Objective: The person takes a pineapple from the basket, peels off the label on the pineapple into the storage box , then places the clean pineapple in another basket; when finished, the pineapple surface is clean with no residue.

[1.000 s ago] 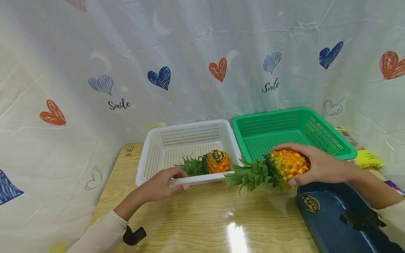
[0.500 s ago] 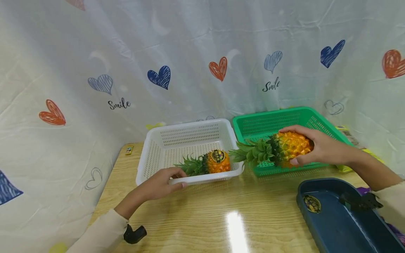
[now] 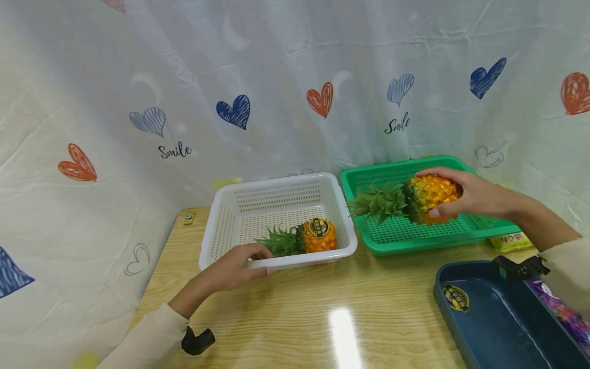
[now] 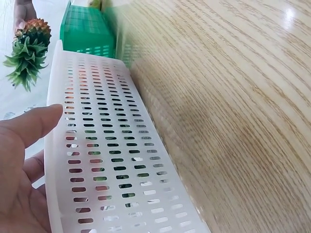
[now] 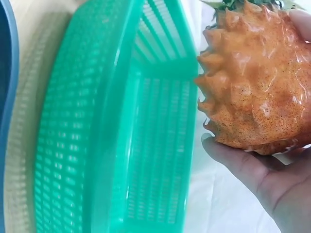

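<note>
R hand (image 3: 481, 197) clamped on body of held pineapple (image 3: 430, 200), thumb on near side, fingers over far side; fruit lies sideways in the air above green basket (image 3: 415, 245), leaves pointing L. Left-wrist view shows it raised & apart from the basket. Gripping the body prob. makes sense b/c it's round & firm, w/ bumps giving purchase; leaves look bendy, poor to hold. L hand (image 3: 237, 269) pinches near rim of white basket (image 3: 306, 259), thumb outside, fingers over inside; prob. steadies it. Hands well apart, one per basket. Labelled pineapple (image 3: 318, 242) on its side in white basket, close to near wall, leaves also L; can't tell if L fingers touch them. Baskets side by side at far edge of counter (image 3: 286, 323), backed by curtain (image 3: 276, 61), prob. so both stay within reach w/ near area left for arms. Blue tray (image 3: 500, 320) near R, below R forearm. Labels: labelled pineapple has dark round sticker (image 3: 319, 228) w/ gold edge, facing up, lettering too small to read; tray has similar dark/gold sticker (image 3: 456, 298), also illegible. No label visible on held pineapple's shown sides. Curtain reads "Smile" x2, script, among hearts. Yellow bag (image 3: 511, 242) R of green basket, purple bag (image 3: 560, 307) beyond tray, tiny yellow packet (image 3: 189, 219) far L: printed, brands n/legible.
</note>
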A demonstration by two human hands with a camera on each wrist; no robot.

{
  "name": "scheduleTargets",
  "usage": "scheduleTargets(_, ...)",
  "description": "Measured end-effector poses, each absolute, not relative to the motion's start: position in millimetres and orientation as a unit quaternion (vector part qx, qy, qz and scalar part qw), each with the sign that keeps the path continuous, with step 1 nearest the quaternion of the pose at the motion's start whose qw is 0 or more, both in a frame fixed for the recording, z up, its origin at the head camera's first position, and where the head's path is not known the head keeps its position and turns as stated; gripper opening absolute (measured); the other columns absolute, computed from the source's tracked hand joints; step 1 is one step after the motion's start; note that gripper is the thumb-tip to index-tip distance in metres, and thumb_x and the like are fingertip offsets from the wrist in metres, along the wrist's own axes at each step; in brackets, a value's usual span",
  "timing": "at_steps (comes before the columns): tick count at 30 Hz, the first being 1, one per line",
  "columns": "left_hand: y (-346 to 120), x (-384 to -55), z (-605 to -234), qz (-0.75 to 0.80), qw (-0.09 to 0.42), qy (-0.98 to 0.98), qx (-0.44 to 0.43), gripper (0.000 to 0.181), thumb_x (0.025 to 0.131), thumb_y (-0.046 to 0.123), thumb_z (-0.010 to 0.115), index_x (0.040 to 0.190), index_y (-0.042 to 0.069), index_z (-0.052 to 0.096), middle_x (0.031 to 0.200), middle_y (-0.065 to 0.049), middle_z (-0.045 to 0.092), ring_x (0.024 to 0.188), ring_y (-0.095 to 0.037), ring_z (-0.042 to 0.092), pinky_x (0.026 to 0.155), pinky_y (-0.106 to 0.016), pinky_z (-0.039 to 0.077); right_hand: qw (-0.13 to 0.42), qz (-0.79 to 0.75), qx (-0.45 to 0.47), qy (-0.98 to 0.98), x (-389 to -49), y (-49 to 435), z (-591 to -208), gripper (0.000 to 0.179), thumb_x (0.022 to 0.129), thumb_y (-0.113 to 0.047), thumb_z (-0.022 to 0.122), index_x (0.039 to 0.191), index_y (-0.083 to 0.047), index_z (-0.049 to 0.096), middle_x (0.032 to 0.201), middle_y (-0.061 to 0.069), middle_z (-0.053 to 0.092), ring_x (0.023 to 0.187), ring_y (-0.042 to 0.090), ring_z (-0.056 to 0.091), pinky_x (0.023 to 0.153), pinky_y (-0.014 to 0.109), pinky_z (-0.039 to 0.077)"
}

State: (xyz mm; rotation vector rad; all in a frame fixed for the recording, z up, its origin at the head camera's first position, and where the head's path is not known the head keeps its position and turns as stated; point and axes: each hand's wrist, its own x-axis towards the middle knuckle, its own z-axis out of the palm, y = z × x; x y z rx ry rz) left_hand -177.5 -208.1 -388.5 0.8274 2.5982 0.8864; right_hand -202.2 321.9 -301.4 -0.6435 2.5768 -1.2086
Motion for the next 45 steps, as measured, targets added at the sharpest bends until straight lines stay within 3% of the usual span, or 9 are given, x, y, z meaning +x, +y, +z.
scheduleTargets(13,-206.3,-179.3,-389.4,0.313,0.143,0.899,0.271,0.02,0.094,0.037,0.071,0.11,0.024,0.068,0.101,0.008,0.067,0.096,-0.014,0.062,0.081,-0.035,0.052,0.113,-0.39,-0.171,0.898,-228.3,336.5,-309.2,0.079,0.091,-0.013,0.071,0.157,-0.019,0.026,0.13,0.022,0.045,0.094,0.025,0.062,0.069,0.041,0.057)
scheduleTargets(29,-206.7,-179.9,-389.2,0.318,0.147,0.898,0.266,0.019,0.094,0.033,0.072,0.11,0.025,0.068,0.101,0.01,0.067,0.096,-0.013,0.062,0.081,-0.036,0.052,0.13,-0.371,-0.152,0.907,-256.5,346.5,-319.6,0.072,0.093,-0.018,0.071,0.153,-0.016,0.031,0.132,0.02,0.046,0.1,0.028,0.058,0.073,0.04,0.056)
scheduleTargets(45,-205.8,-179.0,-389.0,0.311,0.143,0.902,0.264,0.024,0.094,0.04,0.071,0.111,0.023,0.068,0.099,0.009,0.068,0.093,-0.012,0.063,0.078,-0.033,0.052,0.138,-0.349,-0.135,0.917,-281.3,344.7,-334.7,0.077,0.089,-0.02,0.077,0.153,-0.01,0.034,0.132,0.022,0.049,0.102,0.029,0.057,0.074,0.039,0.055)
